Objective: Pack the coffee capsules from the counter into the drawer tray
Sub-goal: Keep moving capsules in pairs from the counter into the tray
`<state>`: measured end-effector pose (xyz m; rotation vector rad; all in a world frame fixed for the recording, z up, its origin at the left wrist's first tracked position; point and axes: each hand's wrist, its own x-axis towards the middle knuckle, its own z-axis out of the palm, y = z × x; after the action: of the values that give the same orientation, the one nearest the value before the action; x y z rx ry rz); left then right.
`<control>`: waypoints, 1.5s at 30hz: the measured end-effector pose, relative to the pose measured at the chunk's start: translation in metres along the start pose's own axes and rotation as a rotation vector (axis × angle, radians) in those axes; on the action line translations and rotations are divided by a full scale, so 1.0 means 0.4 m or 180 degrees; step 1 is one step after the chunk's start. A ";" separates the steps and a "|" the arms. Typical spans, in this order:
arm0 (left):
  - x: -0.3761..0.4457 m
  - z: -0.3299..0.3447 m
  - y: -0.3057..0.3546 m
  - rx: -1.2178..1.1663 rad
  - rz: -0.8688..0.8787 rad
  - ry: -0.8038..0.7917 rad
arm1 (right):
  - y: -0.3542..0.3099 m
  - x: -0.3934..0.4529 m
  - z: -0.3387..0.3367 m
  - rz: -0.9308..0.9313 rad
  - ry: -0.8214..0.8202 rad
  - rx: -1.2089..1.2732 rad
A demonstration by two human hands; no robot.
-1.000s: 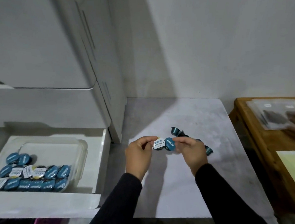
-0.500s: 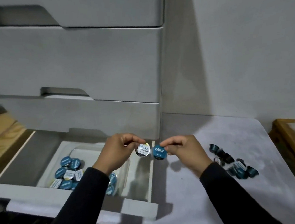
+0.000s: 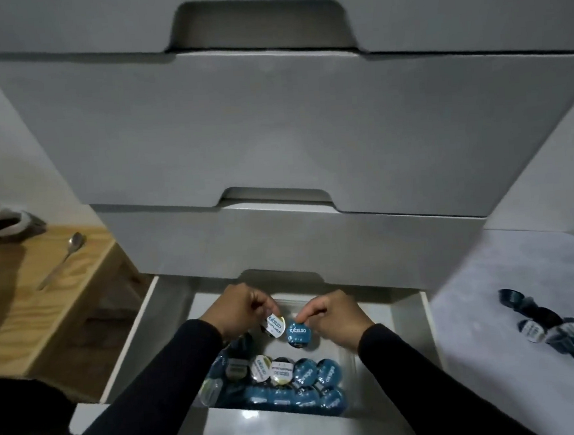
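Note:
My left hand [image 3: 239, 308] pinches a white-lidded coffee capsule [image 3: 275, 325] and my right hand [image 3: 334, 318] pinches a blue-lidded capsule [image 3: 298, 333]. Both capsules hang side by side just above the clear tray [image 3: 345, 350] in the open white drawer [image 3: 412, 331]. Several capsules [image 3: 291, 381], mostly blue with a few white lids, lie in rows at the tray's near end. A loose pile of dark and blue capsules [image 3: 555, 330] sits on the grey counter [image 3: 512, 302] to the right.
Two shut grey drawer fronts [image 3: 273, 149] rise directly above the open drawer. On the left is a wooden table [image 3: 38, 305] with a spoon [image 3: 64, 259] and a grey bowl-like object [image 3: 5, 227].
Both hands carried their capsules left from the counter to over the drawer tray. My view swung left and down, so the drawer now sits centred below me.

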<state>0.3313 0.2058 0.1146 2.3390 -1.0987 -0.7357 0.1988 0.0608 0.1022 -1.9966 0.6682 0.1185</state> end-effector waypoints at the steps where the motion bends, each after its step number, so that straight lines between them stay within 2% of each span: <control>1: 0.005 -0.001 -0.019 -0.0012 0.0003 -0.0071 | -0.004 0.013 0.019 0.0017 0.0016 -0.0057; 9: 0.026 0.008 -0.106 -0.0085 0.0013 -0.0426 | 0.000 0.066 0.104 0.0296 0.0227 -0.0174; 25: 0.036 -0.004 -0.135 -0.0063 0.0120 -0.0737 | 0.002 0.086 0.127 0.0652 -0.0061 0.0036; 30: 0.020 0.000 -0.137 0.0080 0.0097 -0.0761 | -0.019 0.072 0.133 0.0602 -0.0058 -0.0508; 34: -0.008 0.002 -0.111 0.0462 -0.0002 -0.0720 | -0.034 0.053 0.153 0.0167 0.0107 -0.1083; 38: -0.053 0.017 -0.071 0.0702 -0.0152 -0.0201 | -0.034 0.018 0.176 -0.0146 0.0489 -0.1577; 42: -0.116 0.035 -0.017 0.0932 -0.0183 0.0533 | -0.033 -0.033 0.195 -0.0803 0.1465 -0.1960; 45: -0.159 0.051 0.020 0.0889 -0.0054 0.0975 | -0.034 -0.068 0.187 -0.1068 0.1588 -0.2262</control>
<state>0.2794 0.2483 0.1213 2.5841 -1.1003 -0.2251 0.1972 0.1395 0.0845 -2.8402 0.6356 -0.4131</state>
